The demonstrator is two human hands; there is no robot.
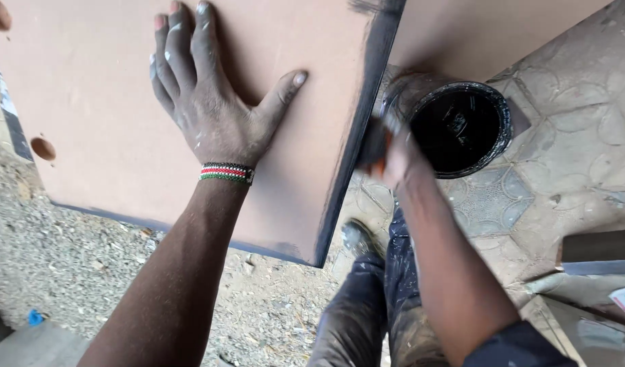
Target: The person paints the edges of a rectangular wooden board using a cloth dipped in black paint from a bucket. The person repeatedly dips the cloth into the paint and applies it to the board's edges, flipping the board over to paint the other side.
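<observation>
My left hand (pixel 207 95) lies flat, fingers spread, on a large tan wooden board (pixel 102 115) whose edges are painted black. A beaded wristband sits on that wrist. My right hand (pixel 394 153) is blurred with motion at the board's black right edge (pixel 356 139); it grips a small tool with an orange part, likely a brush, pressed against that edge. A round black can of black paint (pixel 458 126) stands open on the ground just right of that hand.
A second tan board (pixel 489 30) leans at the top right. Patterned paving (pixel 570 136) lies under the can, gravel (pixel 68 258) at the left. My paint-stained trouser leg and shoe (pixel 360 238) show below. More boards (pixel 598 251) lie at right.
</observation>
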